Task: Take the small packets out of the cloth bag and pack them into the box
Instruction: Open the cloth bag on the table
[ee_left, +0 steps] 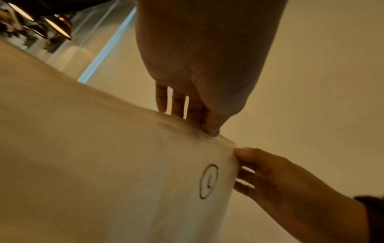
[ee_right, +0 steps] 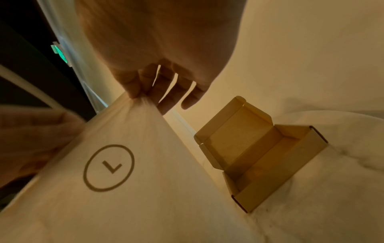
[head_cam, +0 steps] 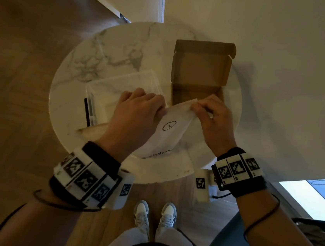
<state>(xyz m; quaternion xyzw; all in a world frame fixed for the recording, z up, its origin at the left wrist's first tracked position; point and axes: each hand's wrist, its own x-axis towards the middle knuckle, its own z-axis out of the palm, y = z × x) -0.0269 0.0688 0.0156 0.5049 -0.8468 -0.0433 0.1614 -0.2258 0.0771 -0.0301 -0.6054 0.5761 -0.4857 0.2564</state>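
From the head view, the cloth bag (head_cam: 170, 127) lies just in front of the open cardboard box (head_cam: 200, 74) on the marble table (head_cam: 77, 84), its long axis running from the box toward the person. The left hand (head_cam: 136, 109) and right hand (head_cam: 213, 118) each pinch a corner of its box-side edge, equally near.

The left wrist view shows pale cloth with a circled mark (ee_left: 208, 180).

In the right wrist view, fingertips (ee_right: 135, 93) bunch the cloth; no packets are visible.
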